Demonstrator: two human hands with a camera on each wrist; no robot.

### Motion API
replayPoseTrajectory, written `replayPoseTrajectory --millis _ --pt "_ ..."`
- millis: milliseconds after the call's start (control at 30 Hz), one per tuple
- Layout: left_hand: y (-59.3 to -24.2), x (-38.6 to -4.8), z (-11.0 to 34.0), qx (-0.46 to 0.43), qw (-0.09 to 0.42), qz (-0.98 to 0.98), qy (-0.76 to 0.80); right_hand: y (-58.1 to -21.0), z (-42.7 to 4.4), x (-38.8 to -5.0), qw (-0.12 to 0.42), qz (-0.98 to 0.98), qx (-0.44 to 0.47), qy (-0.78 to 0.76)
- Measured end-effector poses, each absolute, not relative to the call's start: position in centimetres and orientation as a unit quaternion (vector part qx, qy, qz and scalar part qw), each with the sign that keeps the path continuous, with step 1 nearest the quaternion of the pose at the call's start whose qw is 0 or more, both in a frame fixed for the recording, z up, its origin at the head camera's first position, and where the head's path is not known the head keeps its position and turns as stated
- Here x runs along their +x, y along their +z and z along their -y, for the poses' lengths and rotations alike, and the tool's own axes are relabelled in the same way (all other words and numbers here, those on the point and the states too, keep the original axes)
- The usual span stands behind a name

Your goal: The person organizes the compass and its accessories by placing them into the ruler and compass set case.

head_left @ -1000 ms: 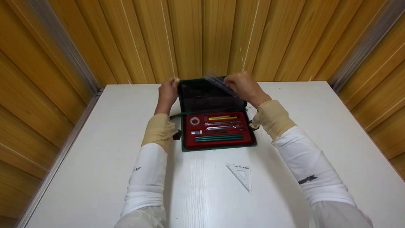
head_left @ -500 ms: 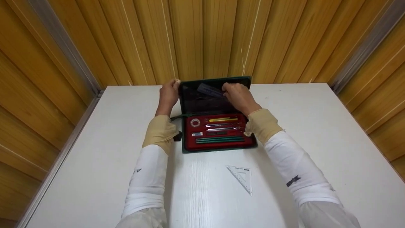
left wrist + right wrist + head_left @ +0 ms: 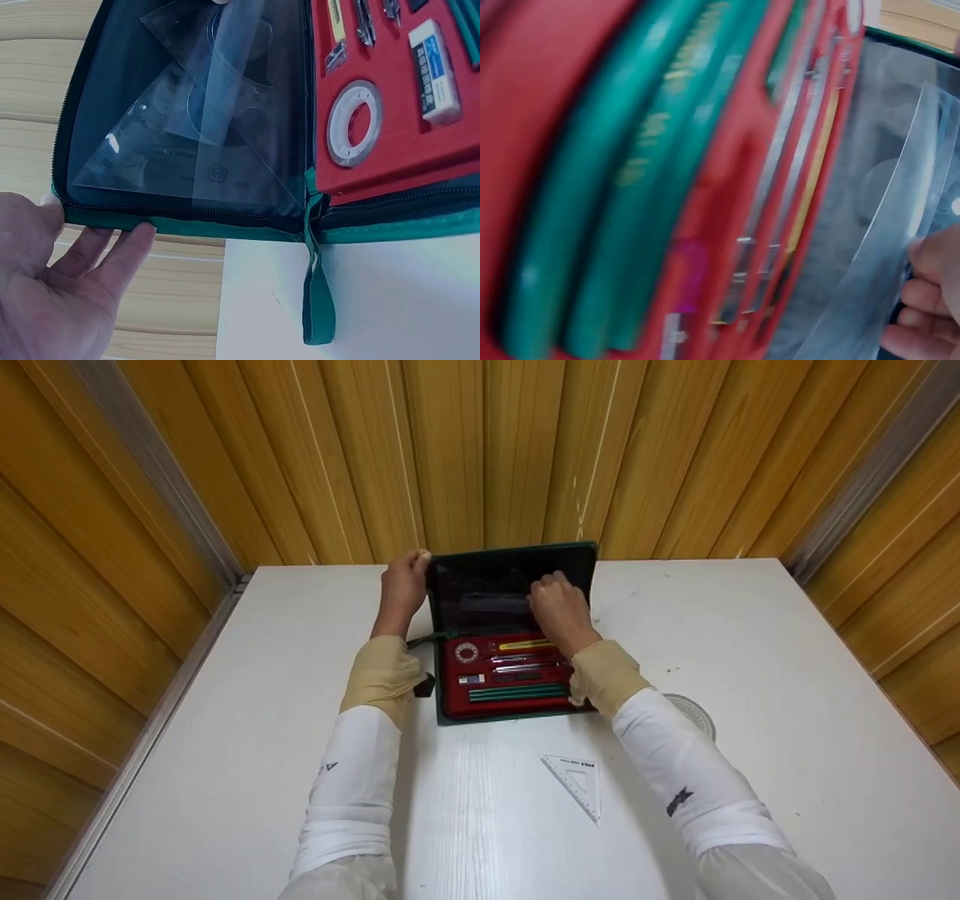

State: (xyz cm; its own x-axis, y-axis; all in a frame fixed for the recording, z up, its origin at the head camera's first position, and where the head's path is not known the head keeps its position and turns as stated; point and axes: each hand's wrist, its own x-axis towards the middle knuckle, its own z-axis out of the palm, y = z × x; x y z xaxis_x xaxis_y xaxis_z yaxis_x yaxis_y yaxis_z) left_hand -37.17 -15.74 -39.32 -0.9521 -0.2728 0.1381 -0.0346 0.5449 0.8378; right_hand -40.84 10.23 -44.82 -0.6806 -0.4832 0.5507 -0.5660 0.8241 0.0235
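Observation:
A dark green zip case (image 3: 517,715) lies unfolded on the white table, its lid (image 3: 555,559) raised at the back. My left hand (image 3: 405,583) grips the lid's upper left corner; in the left wrist view the left fingers (image 3: 124,259) bend over the zipped edge. Against the lid's clear pocket (image 3: 161,169), which contains see-through set squares (image 3: 124,154), lies a clear ruler (image 3: 491,601). My right hand (image 3: 560,611) pinches the ruler's right end, with curled right fingers (image 3: 926,300) in the right wrist view; the exact contact is partly hidden.
The case's red tray (image 3: 510,706) bears green pencils (image 3: 517,692), a white eraser (image 3: 435,71), a white ring (image 3: 354,124), a yellow knife (image 3: 525,645) and metal drawing tools. A loose set square (image 3: 577,787) lies in front; a round protractor (image 3: 694,716) sits beside my right sleeve.
My right hand has moved down and left, bringing the ruler from a slant above the lid to level against its pocket. The left hand keeps hold of the lid corner.

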Motion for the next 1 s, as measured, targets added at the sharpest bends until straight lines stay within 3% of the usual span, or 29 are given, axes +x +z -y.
replayPoseTrajectory --millis 233,433,767,1000 --pt "-39.2 -37.1 15.8 0.082 0.138 0.875 -0.457 -45.5 -10.9 -40.7 0.278 0.906 0.317 0.04" --pt "-39.1 -37.2 15.9 0.08 0.136 0.875 -0.457 -44.8 -11.4 -40.3 0.191 0.931 0.303 0.073" --pt "-39.1 -37.2 16.1 0.083 0.136 0.878 -0.452 -43.4 -14.9 -40.0 0.012 0.911 0.289 0.294" --pt "-39.0 -37.4 16.1 0.078 0.13 0.872 -0.465 -43.2 -18.5 -39.6 -0.003 0.91 0.25 0.332"
